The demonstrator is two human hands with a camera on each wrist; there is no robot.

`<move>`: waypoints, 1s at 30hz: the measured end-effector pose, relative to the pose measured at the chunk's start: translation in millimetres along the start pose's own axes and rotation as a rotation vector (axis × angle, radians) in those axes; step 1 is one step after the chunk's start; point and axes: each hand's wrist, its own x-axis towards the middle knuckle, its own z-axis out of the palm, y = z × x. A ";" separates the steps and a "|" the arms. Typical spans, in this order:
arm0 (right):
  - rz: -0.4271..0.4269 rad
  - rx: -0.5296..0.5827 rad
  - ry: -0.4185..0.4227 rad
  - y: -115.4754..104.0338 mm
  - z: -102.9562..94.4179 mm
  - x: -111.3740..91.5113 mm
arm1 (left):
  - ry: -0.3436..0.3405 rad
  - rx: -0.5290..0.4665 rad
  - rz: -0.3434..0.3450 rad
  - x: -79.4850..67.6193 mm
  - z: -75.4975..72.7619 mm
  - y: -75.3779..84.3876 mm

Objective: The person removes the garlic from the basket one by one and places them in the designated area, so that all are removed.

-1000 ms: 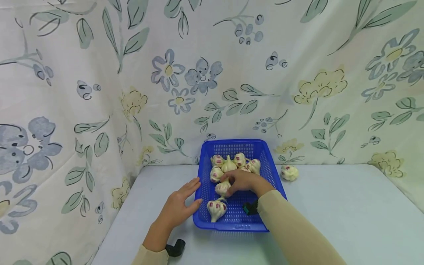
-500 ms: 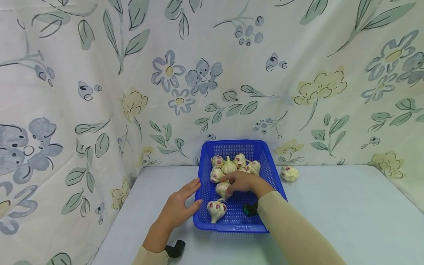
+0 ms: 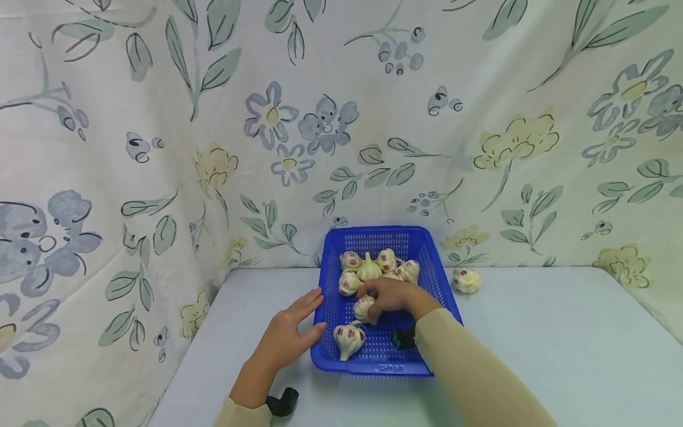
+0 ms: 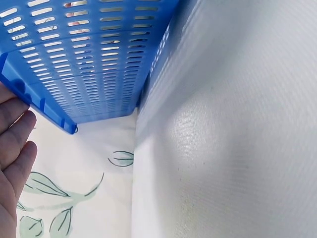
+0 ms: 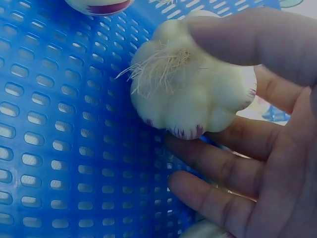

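Note:
Inside a blue plastic basket (image 3: 331,356), my right hand (image 3: 393,295) grips a garlic bulb (image 3: 364,309), thumb on one side and fingers behind it. The right wrist view shows this bulb's (image 5: 173,94) dry roots and purple-streaked cloves. Just nearer in the basket lies another garlic bulb (image 3: 349,339), its stem toward the front. Several more bulbs (image 3: 369,270) cluster at the basket's far end. My left hand (image 3: 288,330) is held with straight fingers at the basket's left rim; in the left wrist view its fingertips (image 4: 22,119) are right by the blue rim (image 4: 49,111).
A single garlic bulb (image 3: 466,280) sits on the white table (image 3: 539,332), to the right of the basket. Behind the table hangs a floral cloth (image 3: 373,196), which also runs down the left side. Black wrist devices (image 3: 284,401) show at both wrists.
The right hand and its garlic bulb have shifted slightly to the right within the basket. The left hand has stayed at the rim.

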 end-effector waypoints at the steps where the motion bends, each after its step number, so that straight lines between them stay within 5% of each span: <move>1: 0.006 -0.004 -0.002 -0.4 0.0 -0.1 | -0.001 0.000 -0.001 -0.2 0.0 -0.1; 20: 0.009 -0.064 0.017 -0.7 -0.4 -0.4 | 0.007 -0.004 0.024 0.0 -0.7 0.1; 30: -0.004 -0.039 0.093 0.5 0.8 0.5 | -0.007 -0.016 -0.002 0.3 -0.9 1.1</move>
